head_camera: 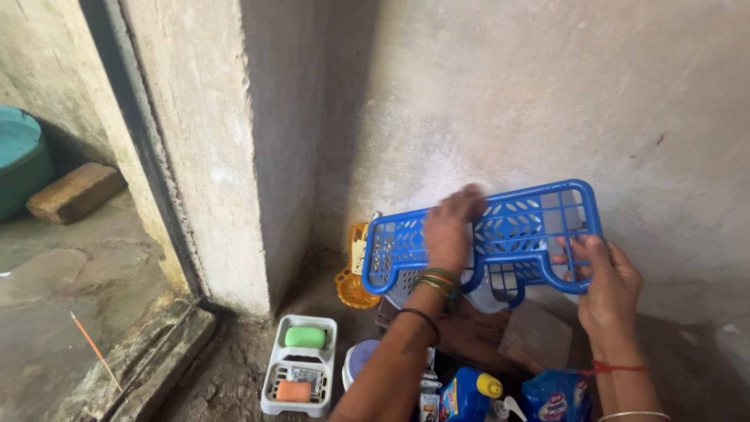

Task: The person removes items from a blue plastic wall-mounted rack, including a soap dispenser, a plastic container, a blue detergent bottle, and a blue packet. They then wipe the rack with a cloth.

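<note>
A blue plastic lattice rack is held up against the grey plastered wall. My left hand presses on its middle, bangles at the wrist. At the lower right corner my right hand grips the rack's edge, fingers curled through the openings. Behind the rack's left end sits a yellow-orange plastic basket on the floor.
A white soap tray with a green bar and an orange bar lies on the floor. Blue bottles and a pouch stand at the bottom. A doorway, brick and teal tub are at left.
</note>
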